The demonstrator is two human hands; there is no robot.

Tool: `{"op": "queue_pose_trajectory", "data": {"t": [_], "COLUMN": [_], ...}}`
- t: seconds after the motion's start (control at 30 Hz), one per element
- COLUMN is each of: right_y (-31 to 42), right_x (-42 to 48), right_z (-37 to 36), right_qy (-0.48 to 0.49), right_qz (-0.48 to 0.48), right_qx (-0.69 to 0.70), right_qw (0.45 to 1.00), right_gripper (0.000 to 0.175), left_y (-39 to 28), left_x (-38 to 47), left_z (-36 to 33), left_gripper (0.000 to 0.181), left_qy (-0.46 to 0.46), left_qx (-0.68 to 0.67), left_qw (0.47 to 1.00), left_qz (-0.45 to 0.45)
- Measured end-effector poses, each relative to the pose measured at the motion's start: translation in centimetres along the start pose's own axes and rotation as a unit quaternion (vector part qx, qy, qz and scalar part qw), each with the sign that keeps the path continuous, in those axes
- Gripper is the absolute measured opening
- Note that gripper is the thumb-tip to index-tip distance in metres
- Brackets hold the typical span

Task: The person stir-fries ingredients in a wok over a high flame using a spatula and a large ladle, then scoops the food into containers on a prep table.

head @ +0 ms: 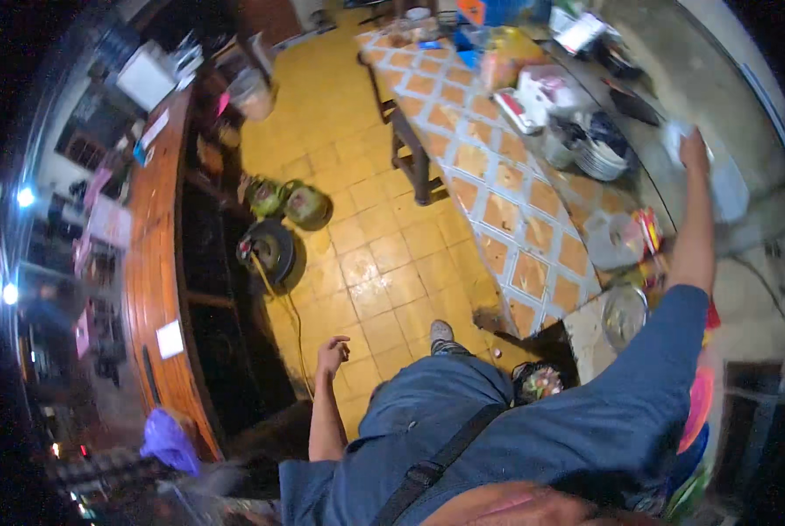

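My right hand reaches far out to the right, against a whitish plastic item by the wall. Its fingers are blurred, so a grip on the plastic cannot be made out. Just below that hand is a translucent white sheet or bag. My left hand hangs low over the floor with fingers loosely bent and apart, holding nothing. A stack of white plates with dark plastic over it stands left of my right arm. Near it are a clear plastic container and a metal bowl.
A table with a diamond-patterned cover runs along the right, a dark wooden bench beside it. Green gas cylinders and a black round tub stand on yellow tiles. A wooden counter lines the left.
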State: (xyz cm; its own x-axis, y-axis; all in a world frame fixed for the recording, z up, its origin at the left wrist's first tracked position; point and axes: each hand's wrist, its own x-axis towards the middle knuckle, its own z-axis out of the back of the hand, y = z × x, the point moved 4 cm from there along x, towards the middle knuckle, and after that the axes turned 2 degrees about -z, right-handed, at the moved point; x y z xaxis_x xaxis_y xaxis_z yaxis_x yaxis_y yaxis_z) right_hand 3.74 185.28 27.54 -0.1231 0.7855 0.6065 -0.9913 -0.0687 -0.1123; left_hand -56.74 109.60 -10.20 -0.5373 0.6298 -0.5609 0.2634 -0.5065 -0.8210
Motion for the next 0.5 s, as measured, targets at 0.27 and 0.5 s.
{"op": "queue_pose_trajectory", "data": {"t": [0.27, 0.5], "right_y": [1.1, 0.5], "right_x": [4.2, 5.7], "right_z": [-1.4, -6.2], "right_qy": [0.259, 0.164], "right_qz": [0.163, 0.005], "right_qx": [0.04, -0.093], "right_qw": [0.951, 0.982], "right_gripper": [0.024, 0.034], "left_y": [20.8, 27.5], "left_x": [-10.9, -11.3], "left_z": [3.8, 4.2], "left_gripper": [0.015, 0.021], "left_qy": [-0.202, -0.143], "left_qx": [-0.056, -0.172], "left_qw": [0.926, 0.924], "left_qz": [0.314, 0.31]}}
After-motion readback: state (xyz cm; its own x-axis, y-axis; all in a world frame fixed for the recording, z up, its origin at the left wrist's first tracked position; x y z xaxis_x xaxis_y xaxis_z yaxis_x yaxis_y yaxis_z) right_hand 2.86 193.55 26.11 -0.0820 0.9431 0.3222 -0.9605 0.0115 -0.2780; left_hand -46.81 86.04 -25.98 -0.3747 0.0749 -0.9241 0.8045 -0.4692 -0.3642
